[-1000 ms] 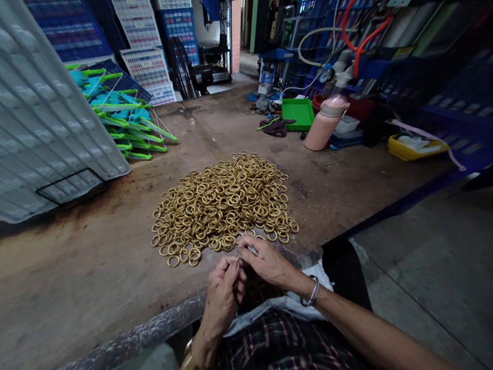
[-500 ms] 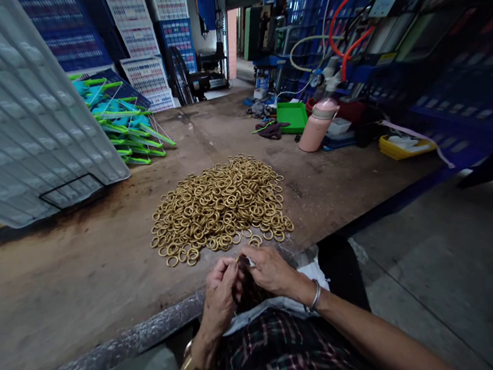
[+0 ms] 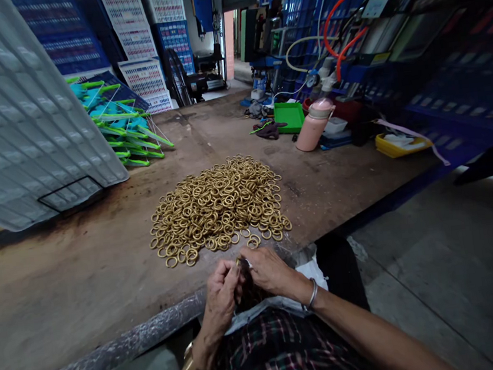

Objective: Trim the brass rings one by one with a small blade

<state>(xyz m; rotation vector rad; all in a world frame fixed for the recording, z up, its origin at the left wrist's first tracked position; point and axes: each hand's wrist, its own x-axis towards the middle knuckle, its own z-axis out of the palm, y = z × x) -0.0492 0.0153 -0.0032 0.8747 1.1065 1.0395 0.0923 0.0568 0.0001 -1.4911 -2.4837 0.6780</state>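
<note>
Close to my body, at the table's near edge, both hands are closed and almost touching. My left hand (image 3: 221,289) pinches a small gold ring (image 3: 238,262), of which only a sliver shows at the fingertips. Curled against it, my right hand (image 3: 268,268) has its fingers pressed together; a bit of something pale shows by its thumb, but what it holds is hidden. Beneath the hands lies a dark brown mass (image 3: 250,294) in my lap, on a white cloth (image 3: 314,273). Just beyond the hands spreads a heap of gold metal rings (image 3: 222,202).
A white plastic crate (image 3: 38,114) stands tilted at left, beside green and turquoise plastic pieces (image 3: 131,130). At the right are a pink bottle (image 3: 310,130), a green tray (image 3: 290,116) and a yellow tray (image 3: 402,143). Stacked crates (image 3: 136,43) rise behind the table.
My hands stay nearly in place, with the gold piece at the left fingertips turned slightly and showing a little more. The whole view has shifted a little.
</note>
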